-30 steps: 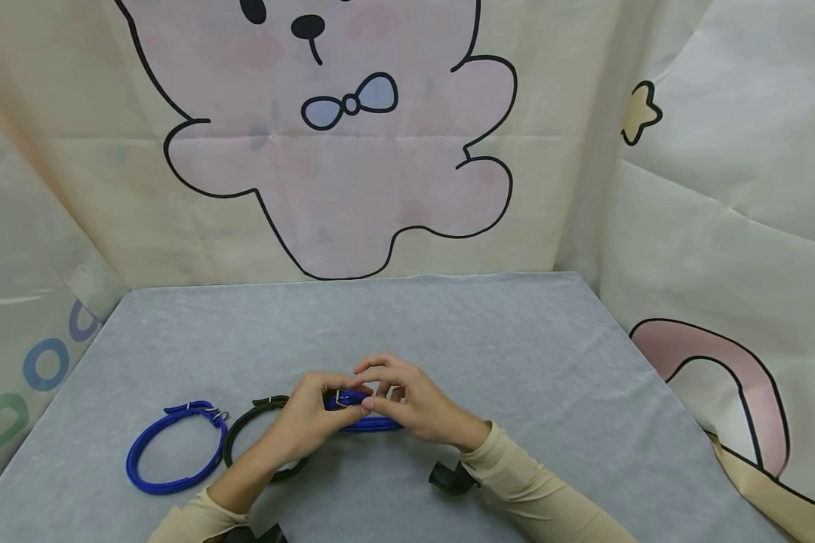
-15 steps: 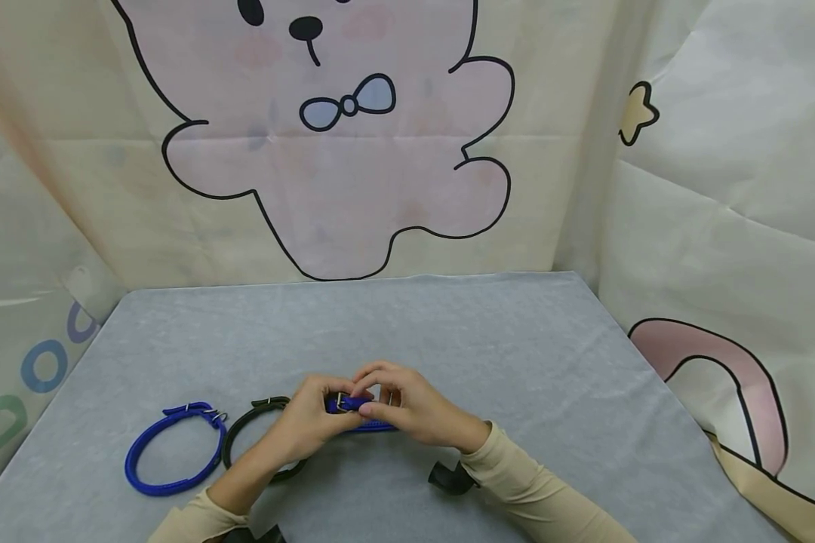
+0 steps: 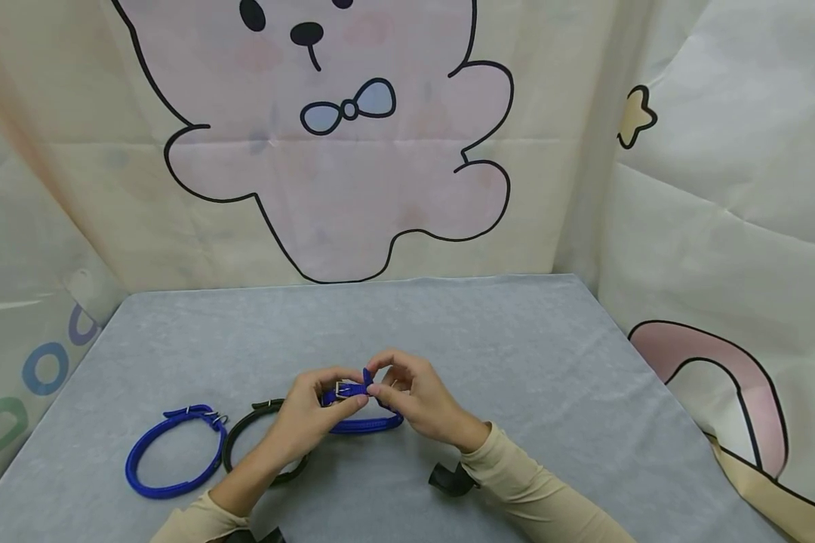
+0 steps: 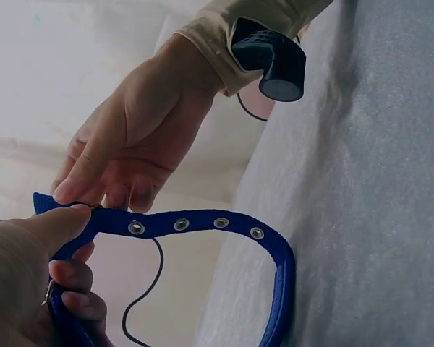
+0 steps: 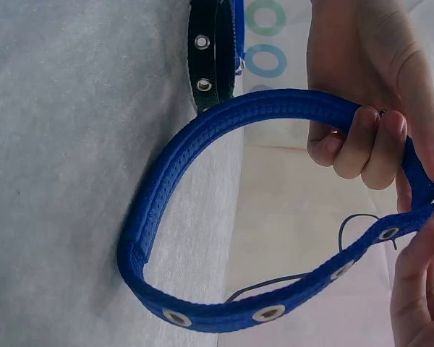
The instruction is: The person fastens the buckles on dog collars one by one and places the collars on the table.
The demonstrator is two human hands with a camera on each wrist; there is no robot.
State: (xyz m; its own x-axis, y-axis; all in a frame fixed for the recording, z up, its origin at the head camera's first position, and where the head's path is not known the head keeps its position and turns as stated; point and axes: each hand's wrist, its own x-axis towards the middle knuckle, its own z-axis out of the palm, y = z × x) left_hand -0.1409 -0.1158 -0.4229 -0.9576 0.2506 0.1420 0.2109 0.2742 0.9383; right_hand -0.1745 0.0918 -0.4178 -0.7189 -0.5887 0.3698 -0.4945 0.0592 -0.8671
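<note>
A blue pet collar (image 3: 367, 427) is held up in a loop, its lower side near the cloth. My left hand (image 3: 307, 407) grips it beside the metal buckle (image 3: 340, 390). With thumb and fingers, my right hand (image 3: 417, 400) pinches the strap by its tip (image 3: 367, 375), which points up just right of the buckle. Metal-rimmed eyelets (image 4: 181, 225) line the strap in the left wrist view. The right wrist view shows the collar's padded inner side (image 5: 148, 195) and the left fingers (image 5: 358, 144) curled around it. Fingers partly hide the buckle.
Left of my hands, a dark green collar (image 3: 229, 437) lies in a loop, partly behind the left forearm. Farther left lies another blue collar (image 3: 134, 460), buckled into a ring. Grey cloth (image 3: 516, 339) covers the table, with printed curtains (image 3: 407, 173) behind it.
My right hand has shifted slightly up, and the strap tip now sticks upward between the hands. More of the collar's lower loop shows. The left hand has barely moved.
</note>
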